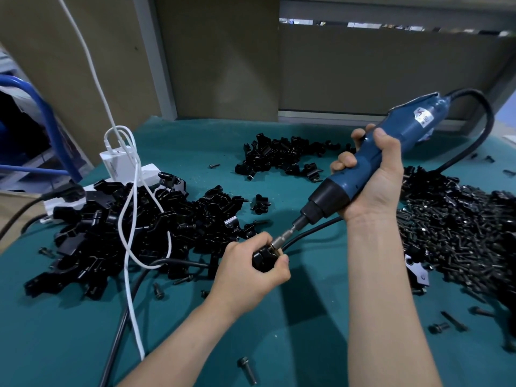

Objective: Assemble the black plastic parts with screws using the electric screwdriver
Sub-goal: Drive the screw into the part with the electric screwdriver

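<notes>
The right hand point(371, 174) is wrapped round the blue body of the electric screwdriver point(413, 127), which slants down and to the left, and the left hand point(248, 277) clasps one small black plastic part point(261, 259) just under the tool's tip, where the bit point(282, 240) meets the part's top face. The screw itself is hidden by the bit and the fingers, so how deep it sits cannot be told; my reading is that one fastening is under way. Under the screwdriver, the teal mat point(307, 317) covers the bench. Left of the screwdriver lies the biggest heap, of larger black plastic parts point(92, 233), with a white cable point(128, 219) looped across it. Right of the screwdriver, past the forearm, a wide heap of black screws point(460, 233) spreads toward the edge of view. Behind the screwdriver's nose sits a smaller pile of little black clamp pieces point(284, 155). Far left of the tool, a white power strip point(148, 174) carries a white charger point(117, 160). Below the tool, near the bottom of the view, a single loose screw point(247, 370) lies on the mat. Which pieces are already joined I cannot tell, but with heaps this large and so many screws unused, most of the job looks left to do.
</notes>
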Demonstrator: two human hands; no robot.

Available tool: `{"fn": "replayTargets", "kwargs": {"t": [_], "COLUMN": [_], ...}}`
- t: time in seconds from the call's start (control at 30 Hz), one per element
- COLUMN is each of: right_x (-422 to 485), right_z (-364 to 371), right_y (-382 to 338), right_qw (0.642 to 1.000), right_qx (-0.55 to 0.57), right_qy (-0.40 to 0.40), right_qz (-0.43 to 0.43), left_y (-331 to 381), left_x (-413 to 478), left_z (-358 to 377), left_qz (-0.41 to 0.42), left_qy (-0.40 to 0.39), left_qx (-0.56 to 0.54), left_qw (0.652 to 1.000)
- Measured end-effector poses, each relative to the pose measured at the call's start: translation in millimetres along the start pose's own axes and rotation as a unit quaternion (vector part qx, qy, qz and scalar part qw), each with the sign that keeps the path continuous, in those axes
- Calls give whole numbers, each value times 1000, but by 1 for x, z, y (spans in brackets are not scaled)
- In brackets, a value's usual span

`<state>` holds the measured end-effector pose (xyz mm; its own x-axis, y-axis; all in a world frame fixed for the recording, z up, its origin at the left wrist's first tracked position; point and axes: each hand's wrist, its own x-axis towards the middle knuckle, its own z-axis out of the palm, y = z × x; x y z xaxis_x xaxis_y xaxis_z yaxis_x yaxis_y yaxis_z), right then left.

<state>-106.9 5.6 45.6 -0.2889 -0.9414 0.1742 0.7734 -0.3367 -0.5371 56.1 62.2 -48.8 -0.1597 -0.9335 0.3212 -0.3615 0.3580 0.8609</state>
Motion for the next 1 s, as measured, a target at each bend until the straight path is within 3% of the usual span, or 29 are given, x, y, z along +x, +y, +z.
{"fn": "replayTargets", "kwargs": {"t": [0.73, 0.93, 1.0], "right_x": [0, 1, 1], "right_z": [1, -3, -4], "right_y": [3, 6, 7], "right_qw": [1000, 999, 995], "right_qx": [-2, 22, 61], "right_qy": [-14, -39, -74], "right_qz": [7, 1, 1], "left_y": [-1, 2, 4], "left_x": [1, 1, 0], "left_z": [-1, -2, -1], "left_qz": [-1, -4, -47], "left_qy": [-3, -12, -39], "left_qx": [-20, -59, -144], "left_qw": [1000, 998, 988]}}
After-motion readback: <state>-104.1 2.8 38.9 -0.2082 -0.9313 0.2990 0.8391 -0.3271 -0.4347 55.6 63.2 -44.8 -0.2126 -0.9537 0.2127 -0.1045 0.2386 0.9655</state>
